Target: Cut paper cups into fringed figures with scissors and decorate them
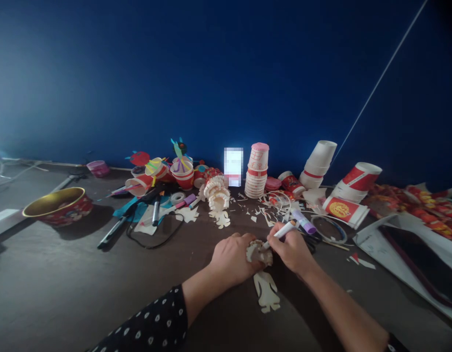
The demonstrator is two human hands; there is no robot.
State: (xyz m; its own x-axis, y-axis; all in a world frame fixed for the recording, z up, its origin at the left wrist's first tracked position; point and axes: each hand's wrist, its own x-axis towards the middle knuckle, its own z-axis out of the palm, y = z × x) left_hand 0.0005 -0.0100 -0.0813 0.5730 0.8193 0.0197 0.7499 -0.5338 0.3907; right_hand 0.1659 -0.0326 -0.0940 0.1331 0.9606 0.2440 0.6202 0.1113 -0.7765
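My left hand (231, 258) is closed around the edge of a small round paper craft piece (255, 253) with a ruffled, scalloped rim, low over the table. In my right hand (294, 249) is a white marker (283, 231), its tip at the inside of that round piece. The exact contact is too small to make out. Just below the round piece lies a pale paper cut-out (267, 293) with notched ends; whether they are joined cannot be seen. Farther back stands a similar ruffled paper figure (216, 195).
Paper cups (183, 176) with colourful cut-outs stand behind on the left, near a gold-lined bowl (57, 208). A tall cup stack (257, 171) rises at the back centre. Paper scraps (262, 213), a purple glue stick (304, 222) and a phone (424, 259) lie rightward.
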